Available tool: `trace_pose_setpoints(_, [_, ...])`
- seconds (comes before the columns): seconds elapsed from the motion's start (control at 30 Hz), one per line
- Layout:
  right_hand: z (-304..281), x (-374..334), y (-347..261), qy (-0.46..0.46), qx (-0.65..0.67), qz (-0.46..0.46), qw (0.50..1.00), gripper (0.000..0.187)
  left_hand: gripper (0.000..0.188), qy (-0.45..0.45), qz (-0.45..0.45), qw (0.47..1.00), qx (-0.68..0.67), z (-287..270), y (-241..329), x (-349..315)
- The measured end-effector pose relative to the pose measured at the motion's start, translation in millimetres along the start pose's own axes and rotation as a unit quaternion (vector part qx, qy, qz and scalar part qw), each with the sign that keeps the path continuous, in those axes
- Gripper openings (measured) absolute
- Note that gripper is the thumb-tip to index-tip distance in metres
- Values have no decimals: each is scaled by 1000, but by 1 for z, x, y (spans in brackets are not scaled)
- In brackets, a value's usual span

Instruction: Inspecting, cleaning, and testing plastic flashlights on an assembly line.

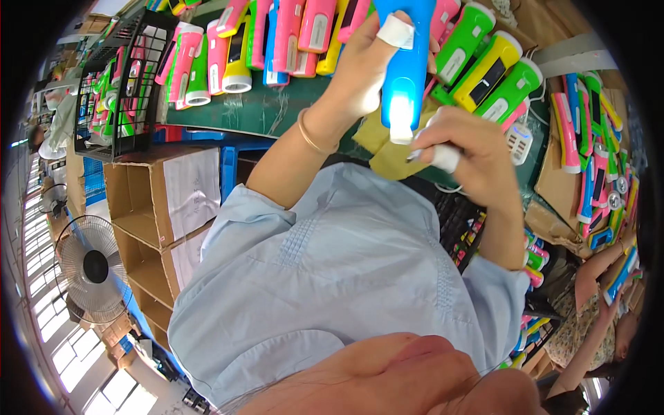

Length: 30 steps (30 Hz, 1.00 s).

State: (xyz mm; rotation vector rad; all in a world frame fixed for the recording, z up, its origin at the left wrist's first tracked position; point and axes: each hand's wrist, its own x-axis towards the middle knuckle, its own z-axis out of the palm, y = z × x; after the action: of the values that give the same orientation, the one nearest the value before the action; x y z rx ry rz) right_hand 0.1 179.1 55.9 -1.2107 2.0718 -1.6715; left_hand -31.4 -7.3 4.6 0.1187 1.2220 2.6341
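My left hand (360, 72) is closed around a blue flashlight (407, 76), held above the green worktable (266, 111). White tape wraps its thumb. The flashlight's near end glows bright white. Just right of that end, my right hand (470, 145) pinches a thin tool with a metal tip (413, 156); most of the tool is hidden by the fingers. White tape covers a digit of this hand too. A yellow-green cloth (394, 162) lies under the lit end. Pink, green, yellow and blue flashlights (318, 28) are crowded along the table's far side.
A black wire basket (131, 83) of flashlights stands at the left, above cardboard cubbies (155, 207). A standing fan (95, 266) is farther left. To the right are a white charging hub (519, 142), more piled flashlights (598, 159) and a co-worker's arm (588, 332) with a blue flashlight.
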Motion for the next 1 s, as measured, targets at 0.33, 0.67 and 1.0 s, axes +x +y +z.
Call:
trace_pose_setpoints(0.33, [36, -16, 16, 7, -214, -236, 948, 28, 53, -61, 16, 938, -341, 9, -8, 1])
trace_pose_setpoints(0.67, [38, -3, 32, 171, 52, 102, 979, 57, 57, 23, 114, 963, -244, -2, -8, -6])
trace_pose_setpoints(1.0, [69, 10, 52, 300, -73, 173, 935, 41, 72, -3, 153, 985, 74, 5, -23, -12])
